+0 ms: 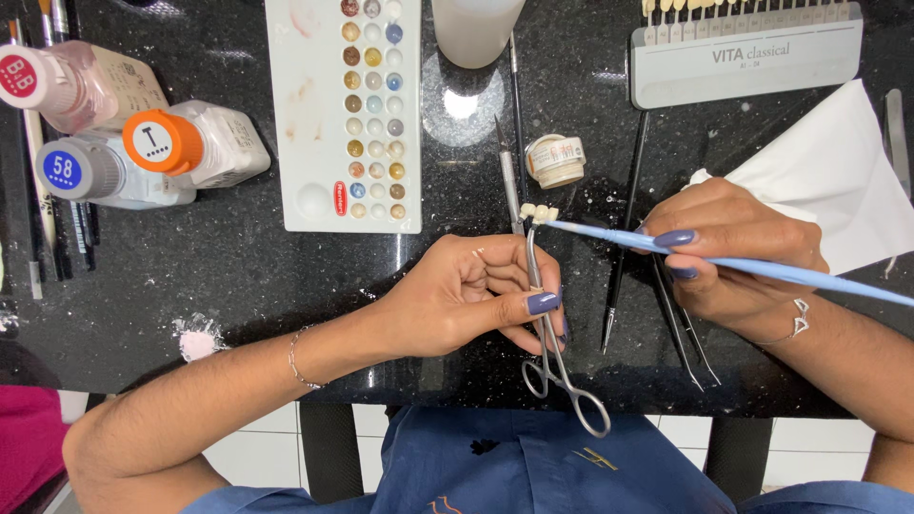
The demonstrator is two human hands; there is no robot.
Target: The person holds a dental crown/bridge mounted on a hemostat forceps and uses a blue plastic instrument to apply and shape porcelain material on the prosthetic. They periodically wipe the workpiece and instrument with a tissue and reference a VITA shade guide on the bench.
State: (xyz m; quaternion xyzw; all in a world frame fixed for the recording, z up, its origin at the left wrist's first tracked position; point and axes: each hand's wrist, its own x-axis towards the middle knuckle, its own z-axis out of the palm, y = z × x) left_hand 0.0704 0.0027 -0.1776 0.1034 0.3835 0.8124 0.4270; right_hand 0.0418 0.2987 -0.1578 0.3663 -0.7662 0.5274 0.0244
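Blue fabric [533, 466] fills the bottom edge. Just beyond it, the left hand [476, 295] clamps metal forceps [547, 324], whose tips pinch a small row of teeth [539, 213]. Right of the forceps, the right hand [733, 257] grips a blue brush [762, 268] touching the teeth; its handle runs out of view. Farther off lies a white palette [314, 114].

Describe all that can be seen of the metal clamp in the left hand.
The clamp is a slim, shiny steel tool shaped like scissors, with two ring handles hanging below the left hand, which grips its shaft. It points away from the person over the black table. Its tip holds a small row of teeth, which the blue brush touches.
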